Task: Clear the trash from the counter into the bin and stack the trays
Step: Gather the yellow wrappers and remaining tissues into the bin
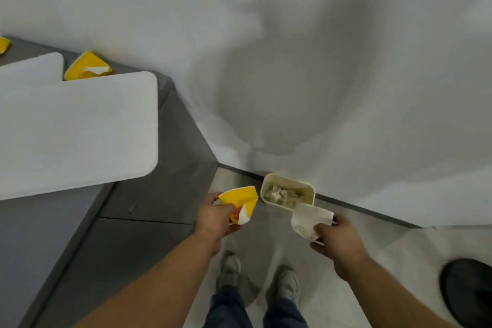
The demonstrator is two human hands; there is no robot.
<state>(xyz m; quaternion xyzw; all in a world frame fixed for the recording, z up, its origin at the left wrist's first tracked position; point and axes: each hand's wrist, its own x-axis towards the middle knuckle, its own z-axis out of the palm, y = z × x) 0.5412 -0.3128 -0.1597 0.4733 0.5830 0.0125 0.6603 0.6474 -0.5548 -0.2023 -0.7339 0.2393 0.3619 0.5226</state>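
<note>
My left hand (214, 217) grips a crumpled yellow wrapper (241, 201) with a red and white patch, held over the floor just left of the bin. My right hand (339, 238) holds a wad of white paper (308, 221) just beside the bin's near right corner. The small cream bin (266, 189) stands on the floor against the wall, open, with crumpled paper inside. On the grey counter (170, 125) at the left lie two white trays, a large near one (77, 128) and a further one (32, 66). Another yellow wrapper (86, 66) lies behind the near tray.
A third yellow scrap (4, 45) shows at the far left edge of the counter. The white wall (319, 61) runs behind the bin. My two shoes (258, 274) stand on the pale floor below my hands. A dark round object (468, 293) sits at the lower right.
</note>
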